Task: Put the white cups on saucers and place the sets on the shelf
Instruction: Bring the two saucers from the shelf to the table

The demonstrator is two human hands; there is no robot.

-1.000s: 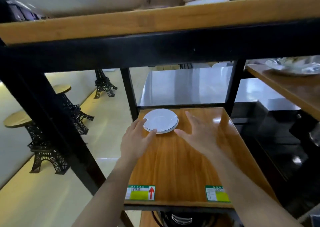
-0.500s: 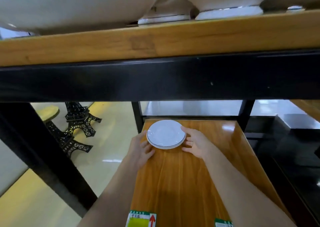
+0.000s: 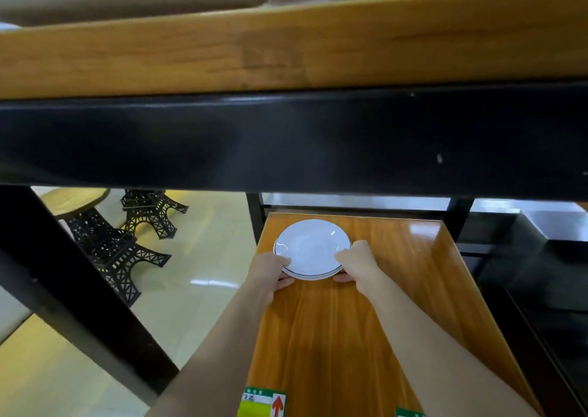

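A small stack of white saucers [image 3: 311,249] with a thin dark rim line lies at the back left of the lower wooden shelf [image 3: 397,289]. My left hand [image 3: 270,275] grips the stack's near-left edge, thumb on top and fingers beneath. On the near-right edge my right hand [image 3: 358,262] holds it the same way. No cup shows on this shelf. White crockery on the upper shelf [image 3: 286,44] is cut off by the top of the frame.
A thick black beam [image 3: 286,142] under the upper shelf crosses the view just above the saucers. Black uprights [image 3: 256,217] stand behind the lower shelf. Left of it are pale floor and black tower-shaped stools [image 3: 127,251]. Green labels [image 3: 264,402] mark the shelf's front edge.
Both hands have come in from either side of the saucers and closed on the stack's near edges. The view has dropped closer under the upper shelf.
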